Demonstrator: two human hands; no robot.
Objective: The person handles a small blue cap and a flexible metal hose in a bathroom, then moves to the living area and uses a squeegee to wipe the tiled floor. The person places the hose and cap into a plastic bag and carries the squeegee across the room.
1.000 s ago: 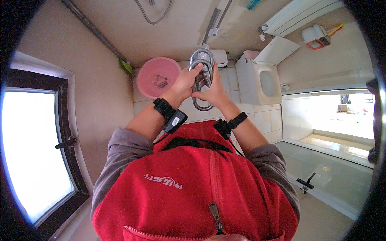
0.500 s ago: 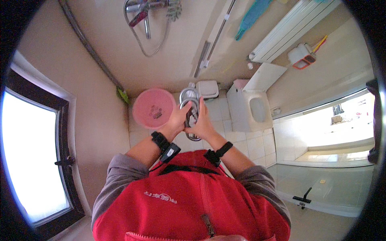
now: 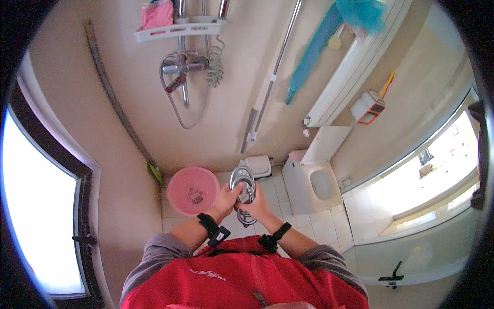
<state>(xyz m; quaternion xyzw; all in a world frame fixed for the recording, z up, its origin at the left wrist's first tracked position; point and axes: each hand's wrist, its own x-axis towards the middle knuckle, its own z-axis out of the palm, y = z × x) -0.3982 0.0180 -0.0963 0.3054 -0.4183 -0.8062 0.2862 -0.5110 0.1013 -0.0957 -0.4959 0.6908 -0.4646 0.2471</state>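
Observation:
A shiny, silver-grey coiled hose [image 3: 243,179], which looks like a metal shower hose, is held upright in front of my body. My left hand [image 3: 224,201] closes on its left side, the thumb lying across the loops. From the other side my right hand [image 3: 259,207] grips the same coil, its thumb near the middle. Loops stick out above and below my hands; my fingers hide part of the coil. Just left of my left hand, on the floor, stands a pink basin [image 3: 193,190] with a dark printed pattern inside.
A white lidded bin [image 3: 259,166] stands by the wall beyond my hands. Right of it is a toilet [image 3: 314,188] with its lid raised. On the wall hang a shower mixer [image 3: 182,69], a white shelf [image 3: 180,30] and a radiator [image 3: 355,62]. A window [image 3: 43,206] is at left.
My view has tilted up, so the shelf now shows above the mixer and everything sits lower in the picture. Both hands still hold the coiled hose.

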